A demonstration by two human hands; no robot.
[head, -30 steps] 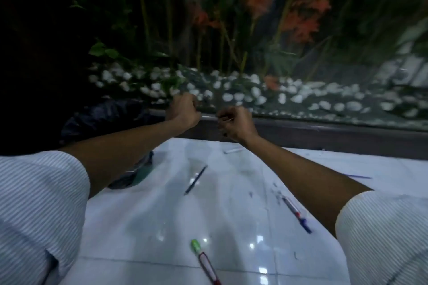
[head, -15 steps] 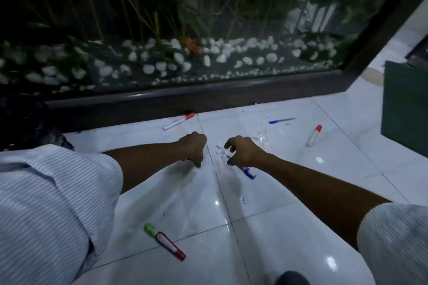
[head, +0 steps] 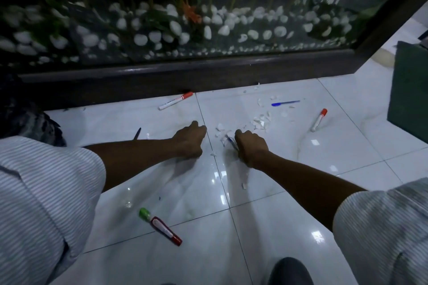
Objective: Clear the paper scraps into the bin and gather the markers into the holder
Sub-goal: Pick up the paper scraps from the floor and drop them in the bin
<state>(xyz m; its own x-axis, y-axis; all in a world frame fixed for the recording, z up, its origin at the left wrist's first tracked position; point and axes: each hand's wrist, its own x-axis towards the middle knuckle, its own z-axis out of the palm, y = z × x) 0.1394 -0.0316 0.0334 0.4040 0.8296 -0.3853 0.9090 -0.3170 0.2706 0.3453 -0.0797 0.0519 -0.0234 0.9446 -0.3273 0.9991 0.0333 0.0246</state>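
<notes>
White paper scraps [head: 260,122] lie scattered on the glossy tile floor, just beyond my hands. My left hand [head: 190,140] rests on the floor as a closed fist, left of the scraps. My right hand [head: 251,146] has its fingers curled down at the near edge of the pile. A blue pen [head: 231,141] pokes out from under it. Whether either fist holds anything is hidden. Two red-capped white markers [head: 176,100] [head: 319,120], another blue pen [head: 285,103], a black pen [head: 137,133] and a green-capped red marker [head: 159,226] lie around.
A glass-fronted planter with white pebbles and a dark wooden base [head: 185,76] runs along the far side. A black bag [head: 27,120] sits at the left. A dark green box [head: 410,90] stands at the right. My knee [head: 289,271] shows at the bottom edge.
Both hands came down from the planter ledge to the floor beside the scraps. My view swung right and down, and the scraps and right-hand markers came into sight.
</notes>
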